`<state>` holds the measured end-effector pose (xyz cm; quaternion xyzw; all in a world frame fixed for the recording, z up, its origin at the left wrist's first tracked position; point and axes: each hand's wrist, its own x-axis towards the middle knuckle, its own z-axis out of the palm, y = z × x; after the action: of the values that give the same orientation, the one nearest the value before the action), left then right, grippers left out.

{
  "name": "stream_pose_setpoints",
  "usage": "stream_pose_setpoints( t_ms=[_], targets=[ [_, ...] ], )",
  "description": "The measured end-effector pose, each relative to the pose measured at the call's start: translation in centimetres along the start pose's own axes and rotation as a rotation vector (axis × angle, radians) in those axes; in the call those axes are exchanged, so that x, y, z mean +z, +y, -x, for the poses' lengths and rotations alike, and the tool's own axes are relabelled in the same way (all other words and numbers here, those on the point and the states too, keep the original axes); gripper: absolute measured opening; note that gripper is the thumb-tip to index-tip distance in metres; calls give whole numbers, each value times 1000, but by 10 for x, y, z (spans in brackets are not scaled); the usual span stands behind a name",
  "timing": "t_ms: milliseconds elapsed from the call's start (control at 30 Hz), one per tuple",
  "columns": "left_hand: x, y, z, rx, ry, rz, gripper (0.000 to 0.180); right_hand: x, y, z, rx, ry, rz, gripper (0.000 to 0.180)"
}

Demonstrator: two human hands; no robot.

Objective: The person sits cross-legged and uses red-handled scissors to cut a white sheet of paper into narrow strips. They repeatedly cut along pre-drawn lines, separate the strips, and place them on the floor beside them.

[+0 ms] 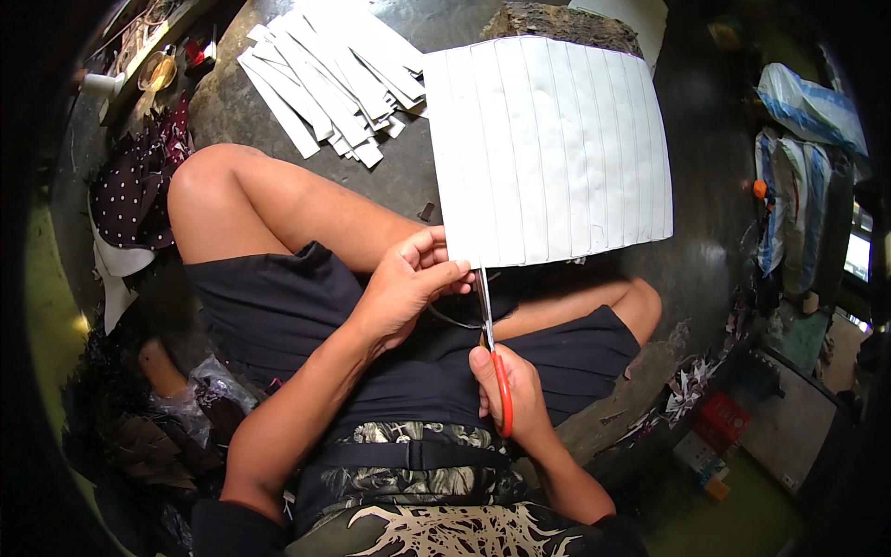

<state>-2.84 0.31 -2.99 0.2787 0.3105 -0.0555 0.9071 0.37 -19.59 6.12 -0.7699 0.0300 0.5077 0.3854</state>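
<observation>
My left hand (415, 280) pinches the lower left corner of a large white sheet (566, 153) between thumb and fingers. Thin, nearly parallel lines run along the sheet from its far edge to its near edge. My right hand (520, 390) grips a pair of scissors (502, 390) by the red handles. The scissor blades point away from me and meet the sheet's near edge, just right of my left thumb. Part of the blades is hidden by the sheet.
A loose pile of white strips (334, 79) lies on the dark floor at the far left. A rough wooden block (561, 23) sits behind the sheet. Dotted dark fabric (139, 181) is at the left, white-and-blue plastic bags (798, 195) at the right. Paper scraps (689, 385) lie right of my knee.
</observation>
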Motion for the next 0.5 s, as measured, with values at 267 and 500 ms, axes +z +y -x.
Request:
stream_pose_setpoints(
  t_ms=[267,500],
  targets=[
    [-2,-1,5,21,-10,18,38,11,-2,-2,-101,62,69,54],
    [-1,4,7,20,-8,18,39,11,-2,-2,-93,63,79,53]
  ],
)
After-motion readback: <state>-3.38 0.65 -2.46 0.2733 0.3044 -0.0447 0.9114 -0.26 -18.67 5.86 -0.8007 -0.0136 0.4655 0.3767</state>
